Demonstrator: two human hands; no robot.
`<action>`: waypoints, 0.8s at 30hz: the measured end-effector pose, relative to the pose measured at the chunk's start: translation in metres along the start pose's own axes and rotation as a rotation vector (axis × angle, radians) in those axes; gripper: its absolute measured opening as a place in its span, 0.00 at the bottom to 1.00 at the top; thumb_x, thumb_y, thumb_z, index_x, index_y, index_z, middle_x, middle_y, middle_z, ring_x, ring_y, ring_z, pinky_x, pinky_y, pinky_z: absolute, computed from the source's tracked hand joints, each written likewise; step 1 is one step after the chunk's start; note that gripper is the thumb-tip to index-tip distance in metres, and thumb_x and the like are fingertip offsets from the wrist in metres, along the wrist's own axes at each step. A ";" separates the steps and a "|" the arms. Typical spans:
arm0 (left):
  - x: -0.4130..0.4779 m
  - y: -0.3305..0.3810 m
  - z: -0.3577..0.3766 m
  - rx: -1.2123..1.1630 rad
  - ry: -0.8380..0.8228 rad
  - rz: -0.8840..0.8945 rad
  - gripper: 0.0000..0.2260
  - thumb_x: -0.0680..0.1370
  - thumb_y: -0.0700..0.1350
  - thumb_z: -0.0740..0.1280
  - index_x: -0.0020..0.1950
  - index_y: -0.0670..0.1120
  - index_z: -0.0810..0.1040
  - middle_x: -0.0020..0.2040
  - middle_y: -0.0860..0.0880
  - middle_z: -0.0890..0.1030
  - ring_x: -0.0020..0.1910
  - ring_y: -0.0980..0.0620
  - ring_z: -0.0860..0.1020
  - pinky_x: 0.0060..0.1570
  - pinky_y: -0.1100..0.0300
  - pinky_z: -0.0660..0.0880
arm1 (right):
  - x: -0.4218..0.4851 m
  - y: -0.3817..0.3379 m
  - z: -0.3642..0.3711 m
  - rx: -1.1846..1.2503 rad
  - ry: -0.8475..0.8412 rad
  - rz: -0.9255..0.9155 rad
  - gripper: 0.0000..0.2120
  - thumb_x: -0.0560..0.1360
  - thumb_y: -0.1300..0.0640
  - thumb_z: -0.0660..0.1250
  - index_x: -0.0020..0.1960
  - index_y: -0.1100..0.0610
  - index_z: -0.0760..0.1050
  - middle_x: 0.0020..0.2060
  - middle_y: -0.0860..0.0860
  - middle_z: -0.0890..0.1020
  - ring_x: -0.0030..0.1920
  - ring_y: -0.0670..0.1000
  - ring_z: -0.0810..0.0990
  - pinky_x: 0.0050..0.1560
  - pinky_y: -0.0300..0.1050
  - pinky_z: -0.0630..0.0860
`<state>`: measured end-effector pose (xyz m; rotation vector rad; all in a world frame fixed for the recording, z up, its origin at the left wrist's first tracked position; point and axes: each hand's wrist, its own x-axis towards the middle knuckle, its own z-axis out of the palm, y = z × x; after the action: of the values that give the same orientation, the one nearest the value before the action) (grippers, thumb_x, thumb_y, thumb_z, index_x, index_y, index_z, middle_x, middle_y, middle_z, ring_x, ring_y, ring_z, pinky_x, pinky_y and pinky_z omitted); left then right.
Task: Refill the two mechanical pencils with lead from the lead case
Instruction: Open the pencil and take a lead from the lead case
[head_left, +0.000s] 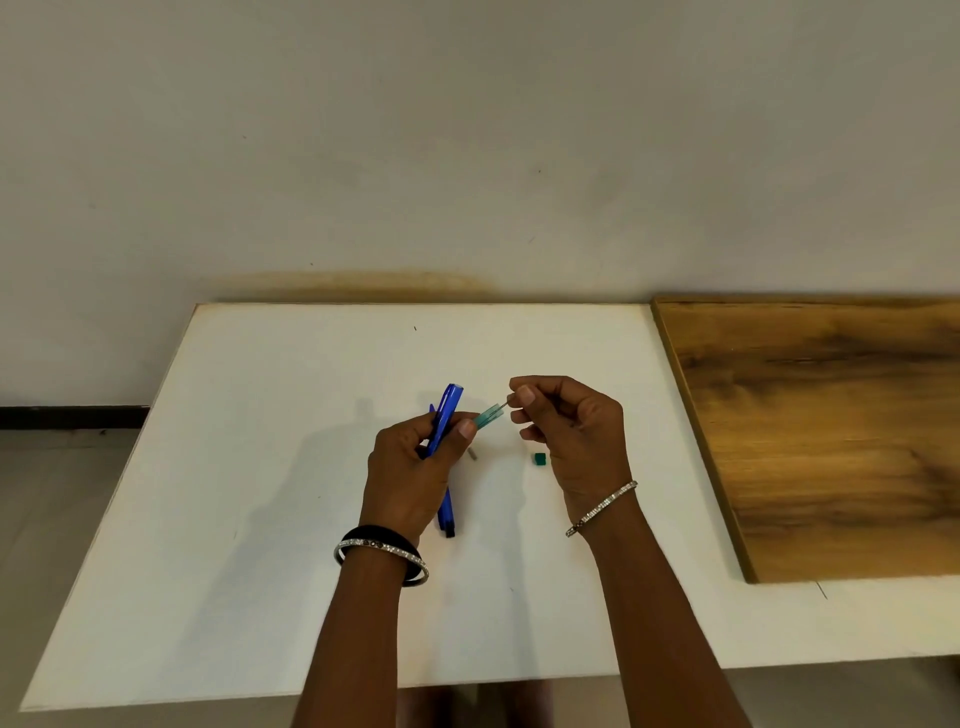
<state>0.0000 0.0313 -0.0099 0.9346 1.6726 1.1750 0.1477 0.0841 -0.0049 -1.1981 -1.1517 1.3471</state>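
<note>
My left hand (415, 462) grips a blue mechanical pencil (448, 410), its top end pointing up and away, together with a clear teal lead case (488, 414) pinched under the thumb. My right hand (566, 431) pinches a thin lead (505, 404) at the open mouth of the case between thumb and forefinger. A second blue pencil (445, 512) lies on the white table under my left hand, dark tip toward me. The small green cap (540, 459) of the case sits on the table below my right hand. A small grey piece (472, 453) lies beside my left thumb.
The white table (260, 493) runs to a wall at the back, with its front edge near me. A wooden board (821, 431) lies on the right side. Floor shows past the table's left edge.
</note>
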 end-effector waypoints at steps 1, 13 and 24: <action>0.000 0.000 0.000 0.000 0.001 -0.001 0.04 0.74 0.52 0.70 0.46 0.56 0.84 0.37 0.49 0.79 0.37 0.51 0.70 0.37 0.60 0.69 | 0.000 0.000 0.000 0.004 -0.002 0.000 0.05 0.76 0.62 0.68 0.48 0.56 0.82 0.39 0.50 0.86 0.36 0.46 0.83 0.37 0.39 0.80; 0.001 -0.002 -0.003 -0.006 0.021 -0.029 0.06 0.74 0.52 0.70 0.48 0.54 0.85 0.35 0.53 0.79 0.32 0.57 0.71 0.35 0.64 0.68 | 0.000 -0.002 -0.001 0.010 0.016 -0.040 0.09 0.71 0.63 0.74 0.48 0.52 0.83 0.43 0.52 0.87 0.45 0.56 0.84 0.40 0.41 0.81; 0.002 -0.005 -0.003 -0.024 0.018 -0.051 0.03 0.74 0.53 0.70 0.43 0.59 0.84 0.34 0.55 0.80 0.27 0.61 0.73 0.33 0.64 0.68 | 0.000 -0.004 -0.003 0.038 0.033 -0.029 0.09 0.73 0.62 0.73 0.48 0.49 0.83 0.40 0.49 0.86 0.39 0.47 0.83 0.36 0.38 0.79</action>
<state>-0.0037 0.0312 -0.0149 0.8634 1.6831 1.1698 0.1505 0.0842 -0.0015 -1.1674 -1.1117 1.3175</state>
